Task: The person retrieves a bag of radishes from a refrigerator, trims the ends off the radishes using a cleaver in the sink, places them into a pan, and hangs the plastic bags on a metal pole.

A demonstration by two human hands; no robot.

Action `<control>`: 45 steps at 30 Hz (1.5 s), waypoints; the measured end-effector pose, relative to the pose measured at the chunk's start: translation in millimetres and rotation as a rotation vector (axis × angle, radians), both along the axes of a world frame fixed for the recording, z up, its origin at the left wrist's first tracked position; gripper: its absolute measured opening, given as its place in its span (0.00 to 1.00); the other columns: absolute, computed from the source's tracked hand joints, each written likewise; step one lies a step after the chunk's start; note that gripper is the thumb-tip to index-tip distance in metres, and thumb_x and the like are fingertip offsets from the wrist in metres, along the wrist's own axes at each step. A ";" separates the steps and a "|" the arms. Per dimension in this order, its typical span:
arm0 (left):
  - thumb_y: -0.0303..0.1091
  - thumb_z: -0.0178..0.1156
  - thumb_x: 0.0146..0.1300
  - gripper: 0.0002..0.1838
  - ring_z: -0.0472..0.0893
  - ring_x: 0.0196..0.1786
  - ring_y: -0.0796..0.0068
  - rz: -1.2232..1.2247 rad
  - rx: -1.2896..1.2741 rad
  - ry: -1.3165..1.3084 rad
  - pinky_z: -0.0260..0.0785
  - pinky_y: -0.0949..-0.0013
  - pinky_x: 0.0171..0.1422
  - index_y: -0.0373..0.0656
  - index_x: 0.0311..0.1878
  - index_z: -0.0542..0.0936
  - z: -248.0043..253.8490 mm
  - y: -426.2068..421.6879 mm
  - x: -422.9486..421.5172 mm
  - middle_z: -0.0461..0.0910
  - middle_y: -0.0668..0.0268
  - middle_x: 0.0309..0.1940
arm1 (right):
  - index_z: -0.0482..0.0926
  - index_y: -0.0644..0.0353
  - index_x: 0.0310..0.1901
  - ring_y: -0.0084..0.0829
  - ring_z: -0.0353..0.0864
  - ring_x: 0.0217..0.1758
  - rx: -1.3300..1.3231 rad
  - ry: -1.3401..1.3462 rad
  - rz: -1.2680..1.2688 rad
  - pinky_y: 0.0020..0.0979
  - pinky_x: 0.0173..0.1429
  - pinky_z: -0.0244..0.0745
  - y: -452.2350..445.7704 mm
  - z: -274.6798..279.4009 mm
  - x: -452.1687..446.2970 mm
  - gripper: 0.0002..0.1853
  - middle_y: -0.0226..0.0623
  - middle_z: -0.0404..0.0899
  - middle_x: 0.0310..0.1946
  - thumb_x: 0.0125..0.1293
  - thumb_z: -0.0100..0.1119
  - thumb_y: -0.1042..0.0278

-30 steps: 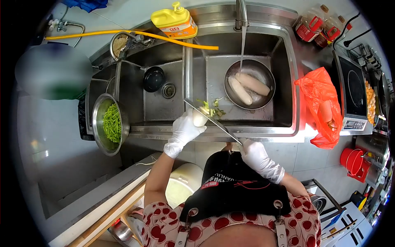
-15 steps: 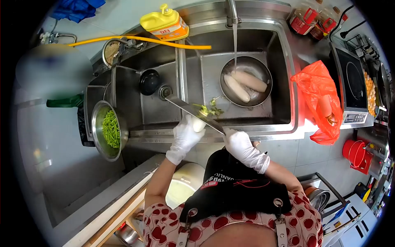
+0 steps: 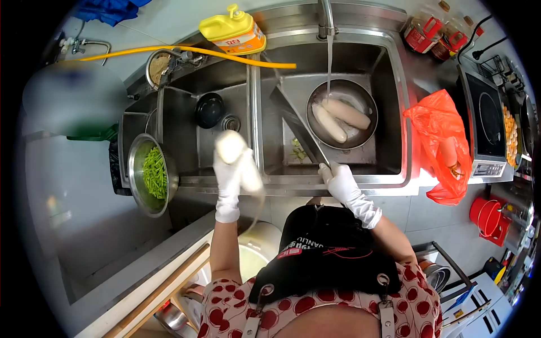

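Fingers of a white-gloved right hand (image 3: 344,183) close around the handle of a long-bladed knife (image 3: 298,125), its blade slanting forward and to the left over the right basin (image 3: 349,166) of a steel sink. Across the divider (image 3: 254,118), the fingers of the gloved left hand (image 3: 228,177) are wrapped around a pale vegetable (image 3: 230,147), its rounded end raised above the near side of the left basin (image 3: 194,155). Motion blurs that hand, and the exact placing of each fingertip cannot be made out; a thin strand (image 3: 260,211) hangs beside the wrist. Knife and vegetable are well apart.

Water runs from a tap (image 3: 326,19) into a round metal pan (image 3: 369,128) on the floor of the right basin, where two long, pale vegetables (image 3: 345,114) lie side by side. Green scraps (image 3: 297,149) sit on the basin floor near the pan, beside the blade as seen from above. A black bowl (image 3: 209,110) stands in the left basin next to the drain (image 3: 230,123).

At far left, a tilted steel bowl (image 3: 135,180) holds cut green pieces (image 3: 154,173). Behind the sink, a yellow hose (image 3: 225,54) stretches in front of a yellow jug (image 3: 233,34). To the right, a red plastic bag (image 3: 437,132) rests on the bench (image 3: 408,93) beside a black-topped cooker (image 3: 488,112).
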State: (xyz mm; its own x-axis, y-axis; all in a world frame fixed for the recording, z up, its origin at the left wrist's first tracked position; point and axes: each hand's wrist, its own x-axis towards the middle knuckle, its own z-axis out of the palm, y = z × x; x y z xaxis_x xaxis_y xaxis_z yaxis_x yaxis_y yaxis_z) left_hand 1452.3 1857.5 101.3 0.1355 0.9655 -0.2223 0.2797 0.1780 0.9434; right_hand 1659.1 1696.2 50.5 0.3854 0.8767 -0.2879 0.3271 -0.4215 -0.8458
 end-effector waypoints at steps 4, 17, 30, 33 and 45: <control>0.40 0.67 0.58 0.28 0.77 0.50 0.66 0.470 -0.103 -0.653 0.74 0.62 0.56 0.35 0.55 0.71 -23.5 20.2 -17.3 0.76 0.58 0.48 | 0.76 0.68 0.34 0.17 0.62 0.17 0.033 0.308 -0.105 0.24 0.22 0.60 -7.8 27.4 -8.8 0.15 0.26 0.67 0.15 0.72 0.47 0.64; 0.47 0.65 0.58 0.35 0.75 0.55 0.61 0.825 -0.051 -0.836 0.70 0.55 0.62 0.40 0.62 0.62 -40.2 -8.2 -2.1 0.72 0.57 0.54 | 0.74 0.69 0.30 0.57 0.75 0.23 0.149 -0.015 0.072 0.46 0.26 0.68 -8.0 28.4 -49.8 0.12 0.56 0.72 0.17 0.66 0.53 0.67; 0.48 0.65 0.59 0.33 0.75 0.55 0.63 0.812 -0.216 -0.914 0.71 0.57 0.63 0.40 0.61 0.65 -58.3 -30.8 -18.9 0.73 0.58 0.52 | 0.76 0.68 0.31 0.58 0.77 0.27 0.002 0.003 0.071 0.48 0.30 0.73 7.7 9.8 -79.2 0.14 0.58 0.75 0.20 0.66 0.52 0.64; 0.48 0.64 0.60 0.31 0.75 0.54 0.64 0.761 -0.218 -0.931 0.71 0.59 0.63 0.40 0.60 0.66 -52.5 -42.0 -1.0 0.74 0.58 0.52 | 0.77 0.69 0.30 0.59 0.77 0.32 0.085 -0.025 0.008 0.48 0.35 0.74 27.5 -34.1 -91.0 0.15 0.61 0.76 0.23 0.66 0.52 0.64; 0.51 0.64 0.59 0.29 0.73 0.55 0.65 0.285 -0.489 -0.771 0.66 0.56 0.63 0.43 0.55 0.69 -114.5 -9.7 83.5 0.74 0.61 0.49 | 0.78 0.69 0.33 0.43 0.78 0.21 -0.052 0.023 -0.373 0.37 0.29 0.70 -64.7 13.6 39.9 0.13 0.50 0.76 0.17 0.68 0.52 0.66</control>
State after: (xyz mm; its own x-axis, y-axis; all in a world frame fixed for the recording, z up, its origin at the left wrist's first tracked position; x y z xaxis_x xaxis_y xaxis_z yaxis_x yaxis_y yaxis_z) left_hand 1535.7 1847.8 -13.2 0.1871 0.8085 -0.5580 -0.5024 0.5668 0.6529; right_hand 1699.0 1631.4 64.1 0.6682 0.6612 -0.3411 0.1240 -0.5510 -0.8253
